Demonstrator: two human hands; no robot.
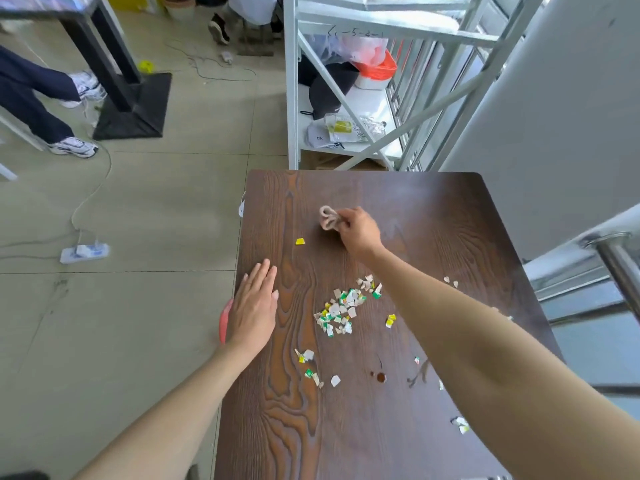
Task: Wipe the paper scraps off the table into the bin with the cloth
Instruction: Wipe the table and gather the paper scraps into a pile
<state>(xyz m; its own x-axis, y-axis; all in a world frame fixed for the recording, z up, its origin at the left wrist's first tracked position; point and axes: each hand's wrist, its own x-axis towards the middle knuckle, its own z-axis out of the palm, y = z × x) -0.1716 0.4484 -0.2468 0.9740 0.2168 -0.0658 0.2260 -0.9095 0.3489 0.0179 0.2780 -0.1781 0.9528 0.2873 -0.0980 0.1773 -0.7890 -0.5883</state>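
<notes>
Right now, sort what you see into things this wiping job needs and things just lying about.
For the job:
crumpled beige cloth, gripped in the right hand
heap of torn white, green and yellow paper scraps
dark wood-grain table
red bin rim behind the flat left hand

Lying about:
white power strip
white metal shelf frame
black bag

Head camera looks steeply down over the table [398, 427].

The room is bright with soft daylight that seems to come from 2 o'clock. The tabletop [433, 216] shines a little, and shadows are faint. Straight lines bend near the edges, and everything looks slightly fuzzy.
</notes>
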